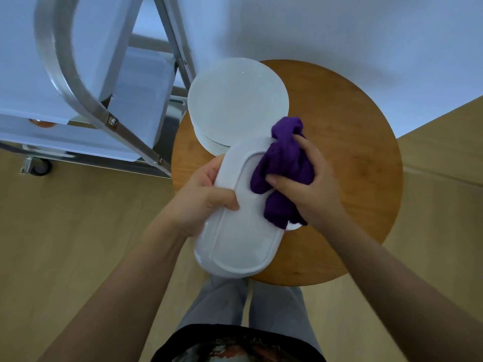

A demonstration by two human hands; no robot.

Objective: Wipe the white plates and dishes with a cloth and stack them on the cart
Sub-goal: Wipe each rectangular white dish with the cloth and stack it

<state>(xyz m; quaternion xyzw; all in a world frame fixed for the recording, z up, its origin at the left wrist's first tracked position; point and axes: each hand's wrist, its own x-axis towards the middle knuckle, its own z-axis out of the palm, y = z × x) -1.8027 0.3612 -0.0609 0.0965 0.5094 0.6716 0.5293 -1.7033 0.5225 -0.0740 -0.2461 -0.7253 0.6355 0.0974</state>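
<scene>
Left hand (206,197) grips oval dish (235,231) edge; right hand (308,184) grips purple cloth (282,163) on it.

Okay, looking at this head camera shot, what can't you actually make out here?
- Head view: how many plates are in the stack of round plates; the oval dish covers its near edge.
- The dish surface under the purple cloth, which the right hand grips.
- The left hand fingers behind the dish rim.
- The cart shelves: cut off at the frame's edge.
</scene>
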